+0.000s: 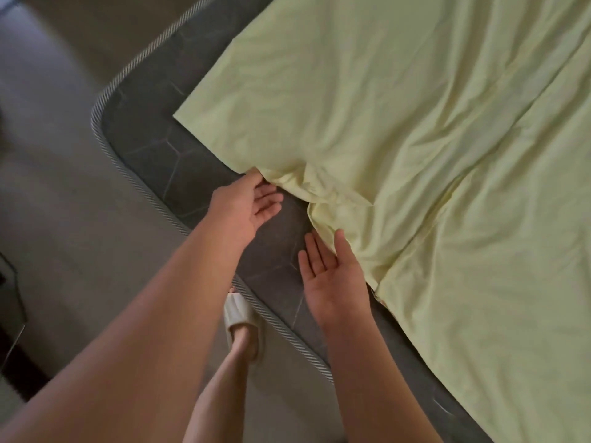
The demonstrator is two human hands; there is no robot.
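A pale yellow sheet (399, 139) lay spread across a dark grey mattress (153, 129), its near edge bunched into soft folds short of the mattress's corded rim. The cloth looked thin, light and limp: likely to drape and slide on the mattress and crease readily, and best taken by pinching the rumpled hem at two well-separated points. The left hand (252, 206) reached to the bunched edge, palm turned up, fingers (271, 199) loose and released. The right hand (332, 276) lay nearer, also palm up beside the hem, fingers straight and holding nothing. Each thumb appeared to brush the cloth, though the dim view left that uncertain. A slipper (240, 318) stood on the floor (64, 219) below.
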